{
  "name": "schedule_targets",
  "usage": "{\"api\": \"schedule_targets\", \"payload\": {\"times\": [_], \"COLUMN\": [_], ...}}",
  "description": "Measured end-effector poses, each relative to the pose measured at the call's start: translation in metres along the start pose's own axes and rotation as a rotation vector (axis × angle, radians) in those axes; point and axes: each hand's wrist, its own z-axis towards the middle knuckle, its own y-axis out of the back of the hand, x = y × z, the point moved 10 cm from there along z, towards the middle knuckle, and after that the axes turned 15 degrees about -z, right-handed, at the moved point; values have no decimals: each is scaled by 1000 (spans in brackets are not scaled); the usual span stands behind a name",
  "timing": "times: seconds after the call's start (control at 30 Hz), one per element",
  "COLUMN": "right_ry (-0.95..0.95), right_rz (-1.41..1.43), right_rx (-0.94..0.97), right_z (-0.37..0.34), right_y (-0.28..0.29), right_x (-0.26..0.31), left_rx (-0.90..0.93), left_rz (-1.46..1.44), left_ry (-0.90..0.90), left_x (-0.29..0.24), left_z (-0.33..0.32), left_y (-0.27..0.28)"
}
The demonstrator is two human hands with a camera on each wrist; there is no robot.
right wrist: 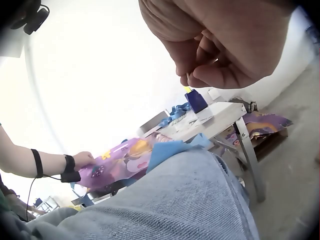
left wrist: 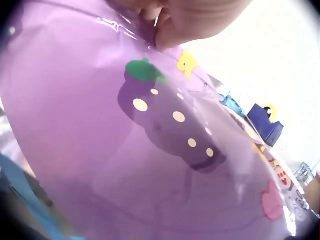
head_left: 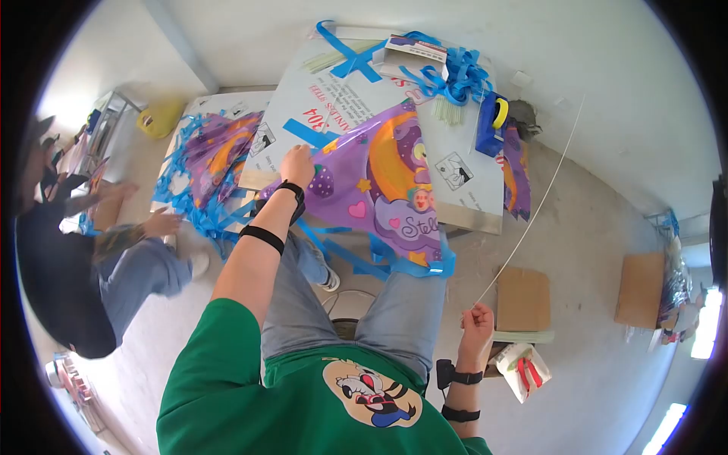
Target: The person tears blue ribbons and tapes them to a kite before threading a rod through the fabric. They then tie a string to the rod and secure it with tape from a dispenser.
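A purple plastic kite sheet (head_left: 349, 186), printed with a moon, stars and berries, spreads from the table over my lap. My left hand (head_left: 298, 165) pinches its upper left edge; in the left wrist view the thumb and fingers of that hand (left wrist: 195, 22) crease the film above a printed berry (left wrist: 170, 117). Out to the right, my right hand (head_left: 478, 326) holds the lower end of a long thin white rod (head_left: 537, 205), which slants up and away. Seen from the right wrist, this hand (right wrist: 225, 45) has its fingertips pressed together. Blue ribbon (head_left: 442, 265) borders the sheet's lower corner.
On the table (head_left: 485, 220) are blue ribbon strips (head_left: 462, 76), an open white box (head_left: 413, 57) and a blue tape dispenser (head_left: 489, 129). More printed sheets (head_left: 220, 152) lie left. Another person (head_left: 68, 265) sits left; a cardboard box (head_left: 523, 299) stands right.
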Motion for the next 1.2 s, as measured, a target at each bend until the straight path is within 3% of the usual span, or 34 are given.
{"api": "schedule_targets", "payload": {"times": [0.1,0.23,0.37,0.43,0.57,0.6,0.7,0.97,1.07,1.2], "right_ry": [34,48,73,104,138,142,190,142,233,252], "right_rz": [-47,66,90,75,9,15,5,-58,-123,-197], "right_rx": [27,13,48,74,52,44,12,6,41,46], "right_z": [4,8,9,8,7,7,9,17,26,29], "right_y": [-8,-13,-20,-22,-21,-16,-7,-21,-33,-44], "right_x": [4,-12,-5,2,22,28,34,43,47,54], "left_rx": [104,198,304,294,141,147,187,267,269,150], "left_rz": [-69,-69,-207,-212,-619,-696,-896,-634,-612,-428], "left_ry": [169,-50,-116,-147,-462,-424,-232,161,259,206], "left_x": [-27,-69,-171,-226,-309,-317,-276,-74,-14,54], "left_z": [-6,0,9,14,32,39,70,70,59,52], "left_y": [11,11,41,58,110,122,128,68,47,31]}}
